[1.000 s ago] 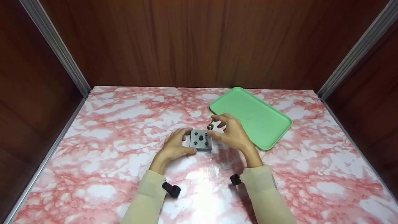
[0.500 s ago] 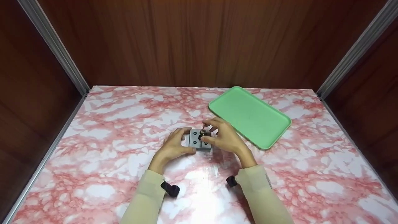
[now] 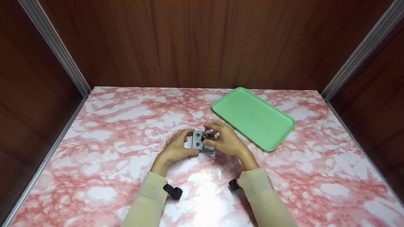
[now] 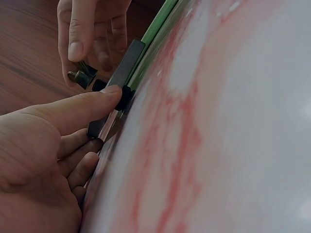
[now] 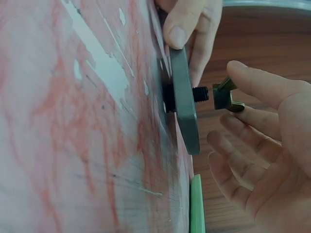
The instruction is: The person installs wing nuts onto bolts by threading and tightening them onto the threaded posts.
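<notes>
A brass wing nut sits between the thumb and a finger of my right hand, its wings pinched. Just short of the tip of a black threaded bolt, the nut lines up roughly with it in the right wrist view. That bolt stands out of the centre of a square grey metal plate with holes near its corners. My left hand grips the plate by its near and far edges, thumb on the near side. The bolt's black head shows under the plate.
A green tray lies at an angle on the red and white marbled table, behind and right of my right hand. Wood-patterned panels close off the back and sides. Both sleeves carry a black wrist mount.
My right hand has moved left and slightly down with the wing nut, from beside the plate's far right corner to over the central bolt. The left hand and plate stay put.
</notes>
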`<state>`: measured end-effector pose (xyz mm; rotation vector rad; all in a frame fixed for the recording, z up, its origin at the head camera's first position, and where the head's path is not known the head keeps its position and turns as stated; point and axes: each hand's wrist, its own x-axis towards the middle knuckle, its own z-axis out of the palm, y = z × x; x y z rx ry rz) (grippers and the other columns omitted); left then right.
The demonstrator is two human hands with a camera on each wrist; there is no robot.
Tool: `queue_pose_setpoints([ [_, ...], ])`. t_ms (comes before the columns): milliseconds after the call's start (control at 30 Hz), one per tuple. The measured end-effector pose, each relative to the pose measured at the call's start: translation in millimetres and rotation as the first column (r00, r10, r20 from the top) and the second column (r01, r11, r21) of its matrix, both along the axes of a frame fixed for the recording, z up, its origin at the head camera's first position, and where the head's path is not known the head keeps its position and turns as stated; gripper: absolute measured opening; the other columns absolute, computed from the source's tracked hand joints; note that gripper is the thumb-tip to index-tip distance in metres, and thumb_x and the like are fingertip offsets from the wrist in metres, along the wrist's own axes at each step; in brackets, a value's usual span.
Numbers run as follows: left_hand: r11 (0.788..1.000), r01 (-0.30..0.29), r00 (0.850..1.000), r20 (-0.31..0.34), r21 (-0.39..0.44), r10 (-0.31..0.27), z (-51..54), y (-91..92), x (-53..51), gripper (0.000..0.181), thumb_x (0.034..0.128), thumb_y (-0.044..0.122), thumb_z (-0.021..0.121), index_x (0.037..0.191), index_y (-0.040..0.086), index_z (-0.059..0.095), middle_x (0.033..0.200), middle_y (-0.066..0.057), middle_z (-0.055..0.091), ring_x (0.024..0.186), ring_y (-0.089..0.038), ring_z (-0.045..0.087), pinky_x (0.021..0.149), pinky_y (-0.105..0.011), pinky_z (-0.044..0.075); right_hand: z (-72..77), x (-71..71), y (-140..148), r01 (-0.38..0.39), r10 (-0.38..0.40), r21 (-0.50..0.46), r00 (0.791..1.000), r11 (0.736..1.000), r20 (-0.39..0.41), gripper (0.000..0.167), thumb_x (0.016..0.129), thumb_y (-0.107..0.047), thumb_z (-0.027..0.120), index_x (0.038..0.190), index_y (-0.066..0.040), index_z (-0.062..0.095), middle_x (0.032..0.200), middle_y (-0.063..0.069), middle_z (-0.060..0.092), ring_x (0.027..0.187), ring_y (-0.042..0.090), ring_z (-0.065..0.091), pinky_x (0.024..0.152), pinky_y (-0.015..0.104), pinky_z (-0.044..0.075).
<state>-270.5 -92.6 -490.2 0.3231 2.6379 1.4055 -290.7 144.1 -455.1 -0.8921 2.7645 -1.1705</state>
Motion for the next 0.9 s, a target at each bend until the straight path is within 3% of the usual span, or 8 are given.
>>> queue_pose_setpoints([
  [200,1.0,-0.001,1.0,0.003,-0.003,0.001,0.9,0.7,0.2,0.091,0.0752,0.025,0.093,0.156,0.019,0.051,0.14,-0.002,0.057,0.123,-0.023,0.05,0.111,-0.054,0.028,-2.1,-0.3,-1.2,0.008,-0.008,0.032,1.0,0.999,-0.005,0.065,0.092,-0.025,0.084,0.149,-0.005,0.061,0.129,0.008,0.066,0.108,0.026,0.068,0.087,0.041,0.056],
  [900,1.0,0.0,1.0,-0.008,-0.028,0.0,1.1,-0.2,0.6,0.093,0.076,0.026,0.093,0.157,0.019,0.05,0.142,-0.005,0.057,0.126,-0.026,0.051,0.116,-0.059,0.027,-3.5,1.2,-2.3,-0.002,-0.001,0.028,0.995,1.0,0.096,0.066,0.096,-0.025,0.08,0.155,-0.007,0.055,0.133,0.009,0.062,0.11,0.027,0.059,0.094,0.043,0.049],
])
